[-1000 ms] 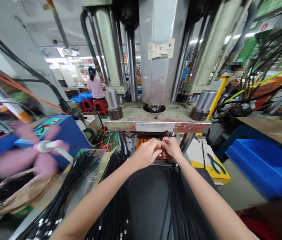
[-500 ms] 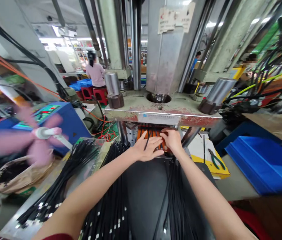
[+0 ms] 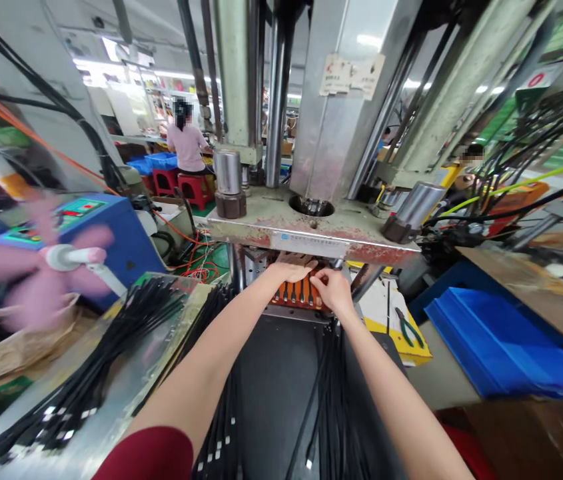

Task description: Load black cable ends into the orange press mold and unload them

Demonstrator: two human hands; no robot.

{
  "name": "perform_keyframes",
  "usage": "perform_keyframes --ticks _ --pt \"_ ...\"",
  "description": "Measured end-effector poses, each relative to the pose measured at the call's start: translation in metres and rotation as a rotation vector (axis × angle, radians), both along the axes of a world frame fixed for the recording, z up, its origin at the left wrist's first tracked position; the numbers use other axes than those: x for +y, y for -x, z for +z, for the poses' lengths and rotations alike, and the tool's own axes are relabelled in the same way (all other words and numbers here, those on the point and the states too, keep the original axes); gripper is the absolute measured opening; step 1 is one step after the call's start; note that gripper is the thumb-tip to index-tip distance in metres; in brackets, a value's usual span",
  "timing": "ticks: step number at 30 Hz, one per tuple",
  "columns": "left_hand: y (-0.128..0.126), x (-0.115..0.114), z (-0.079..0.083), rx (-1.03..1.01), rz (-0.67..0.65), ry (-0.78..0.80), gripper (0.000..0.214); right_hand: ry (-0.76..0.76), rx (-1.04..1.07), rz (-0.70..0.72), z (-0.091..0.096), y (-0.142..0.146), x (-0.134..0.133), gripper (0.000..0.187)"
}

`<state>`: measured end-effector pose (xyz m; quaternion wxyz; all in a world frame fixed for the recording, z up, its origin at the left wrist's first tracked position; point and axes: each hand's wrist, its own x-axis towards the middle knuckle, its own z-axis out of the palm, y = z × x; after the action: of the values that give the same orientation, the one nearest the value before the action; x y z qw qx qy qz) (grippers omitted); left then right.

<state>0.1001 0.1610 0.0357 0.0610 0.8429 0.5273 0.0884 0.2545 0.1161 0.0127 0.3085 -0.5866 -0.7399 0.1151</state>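
My left hand (image 3: 288,272) lies flat with its fingers stretched over the far part of the orange mould plate (image 3: 297,293) under the press platen (image 3: 311,233). My right hand (image 3: 332,288) is bent at the plate's right end, its fingertips pressed on the black cable ends seated in the slots. Black cables (image 3: 334,387) run from the plate back toward me over a black mat (image 3: 281,380).
More bundles of black cables (image 3: 106,353) lie on a clear tray to the left. A spinning pink fan (image 3: 56,263) stands at the left. Green-handled pliers (image 3: 408,325) rest on a yellow board, with a blue tray (image 3: 496,343) beyond. A person sits in the far background.
My left hand has slid forward and flattened over the far side of the mould. My right hand stays at the plate's right end. The view has tilted slightly.
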Motion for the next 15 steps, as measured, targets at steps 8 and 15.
perform_keyframes --ticks 8,15 --pt "0.076 -0.083 -0.015 -0.191 -0.028 -0.250 0.044 -0.295 -0.163 0.389 -0.011 -0.008 -0.050 0.031" --pt "0.134 -0.138 -0.043 0.260 0.583 -0.115 0.040 -0.310 -0.271 0.390 -0.027 0.009 -0.045 0.027"
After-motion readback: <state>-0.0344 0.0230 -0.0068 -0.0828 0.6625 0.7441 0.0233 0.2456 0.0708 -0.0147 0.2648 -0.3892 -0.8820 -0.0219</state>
